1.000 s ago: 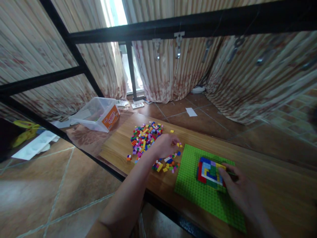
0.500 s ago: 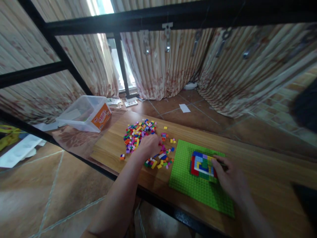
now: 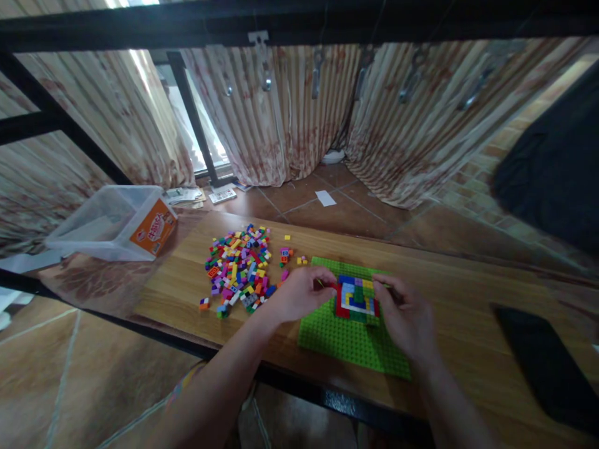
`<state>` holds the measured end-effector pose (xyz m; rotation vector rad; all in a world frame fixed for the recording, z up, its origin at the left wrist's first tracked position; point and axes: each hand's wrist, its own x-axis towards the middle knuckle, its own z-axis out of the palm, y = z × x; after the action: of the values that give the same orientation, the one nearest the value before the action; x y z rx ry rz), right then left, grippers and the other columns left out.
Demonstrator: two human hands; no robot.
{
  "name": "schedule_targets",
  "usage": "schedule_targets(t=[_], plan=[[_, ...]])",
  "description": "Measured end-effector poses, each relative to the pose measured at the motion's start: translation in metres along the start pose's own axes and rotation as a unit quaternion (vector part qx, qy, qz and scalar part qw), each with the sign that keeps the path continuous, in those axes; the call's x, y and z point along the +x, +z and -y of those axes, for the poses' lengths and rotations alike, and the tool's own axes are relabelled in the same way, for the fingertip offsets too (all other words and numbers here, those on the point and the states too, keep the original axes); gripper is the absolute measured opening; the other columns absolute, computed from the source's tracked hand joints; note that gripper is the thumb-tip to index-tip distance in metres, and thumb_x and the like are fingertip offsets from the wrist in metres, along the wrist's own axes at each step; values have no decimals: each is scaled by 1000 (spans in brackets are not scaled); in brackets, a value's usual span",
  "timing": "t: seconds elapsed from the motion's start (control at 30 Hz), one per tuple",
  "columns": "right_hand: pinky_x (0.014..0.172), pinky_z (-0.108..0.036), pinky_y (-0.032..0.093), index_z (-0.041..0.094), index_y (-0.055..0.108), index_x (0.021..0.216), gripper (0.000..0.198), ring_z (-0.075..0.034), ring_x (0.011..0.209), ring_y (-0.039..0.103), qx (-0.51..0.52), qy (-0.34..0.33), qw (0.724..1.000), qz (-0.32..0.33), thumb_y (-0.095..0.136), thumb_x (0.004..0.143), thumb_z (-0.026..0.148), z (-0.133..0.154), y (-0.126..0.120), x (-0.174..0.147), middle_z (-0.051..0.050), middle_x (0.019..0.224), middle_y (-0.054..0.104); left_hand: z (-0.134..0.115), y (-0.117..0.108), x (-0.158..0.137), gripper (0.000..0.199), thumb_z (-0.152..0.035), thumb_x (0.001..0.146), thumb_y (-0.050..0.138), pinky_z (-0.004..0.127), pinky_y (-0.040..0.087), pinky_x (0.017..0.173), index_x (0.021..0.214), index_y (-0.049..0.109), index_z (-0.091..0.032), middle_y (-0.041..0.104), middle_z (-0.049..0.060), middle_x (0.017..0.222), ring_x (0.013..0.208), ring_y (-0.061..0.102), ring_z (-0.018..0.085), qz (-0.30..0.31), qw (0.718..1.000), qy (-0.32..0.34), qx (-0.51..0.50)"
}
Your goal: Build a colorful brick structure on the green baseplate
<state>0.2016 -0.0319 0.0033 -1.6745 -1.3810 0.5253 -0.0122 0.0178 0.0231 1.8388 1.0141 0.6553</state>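
Observation:
A small, square toy-brick build [image 3: 358, 300] in blue, red, white, yellow and green sits over the green baseplate [image 3: 346, 346]. My right hand [image 3: 406, 315] has its thumb and fingers closed on the build's right edge, near the far corner. On the other side, my left hand [image 3: 304, 293] is at the build's left edge, thumb and forefinger pinched together. Whatever lies between those fingertips is too small to make out. Left of the baseplate spreads a pile of loose toy bricks [image 3: 243, 265] in many colours, partly behind my left forearm.
A clear plastic box [image 3: 107, 218] with an orange label stands beyond the table's left end. A dark flat object [image 3: 545, 368] lies on the wooden table [image 3: 468, 299] at right. Overhead runs a black metal bar [image 3: 299, 28] with hanging hooks. Dark fabric [image 3: 556, 156] is at far right.
My left hand has moved right, from the loose bricks to the build's left edge. My right hand stays at the build's right side. The camera view has turned right.

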Motion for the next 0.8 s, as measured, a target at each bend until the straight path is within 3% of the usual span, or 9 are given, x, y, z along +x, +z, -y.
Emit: schedule_targets(t=[0.17,0.43,0.6,0.8], plan=[[70,-33,51,19,72,99,37,-19,74,64,0,-9,1000,2,53,88,49,-3,1,2,-7,89,72,-6,23,-6,13,-23,85,58,21,44,63,87,68,-16,68,1,78,69,59,12,5,999,-7,40],[67,-33,51,19,73,97,37,-19,71,62,-20,-22,1000,5,51,88,48,1,2,1,-7,84,71,-11,47,1,11,-28,86,61,25,46,68,83,64,-18,69,2,80,72,61,15,-70,988,-3,138],[66,-32,49,18,74,96,37,-19,69,63,-24,-10,1000,9,52,87,47,1,0,2,-7,82,71,-9,54,1,15,-33,89,60,27,48,70,93,63,-19,70,3,82,75,65,17,-94,982,-37,162],[70,-34,50,19,74,97,36,-20,74,64,-29,-20,999,11,51,88,46,-1,1,3,-8,89,72,-4,50,-3,25,-30,86,62,30,51,80,109,62,-20,72,4,96,85,67,19,-105,983,-7,153]])
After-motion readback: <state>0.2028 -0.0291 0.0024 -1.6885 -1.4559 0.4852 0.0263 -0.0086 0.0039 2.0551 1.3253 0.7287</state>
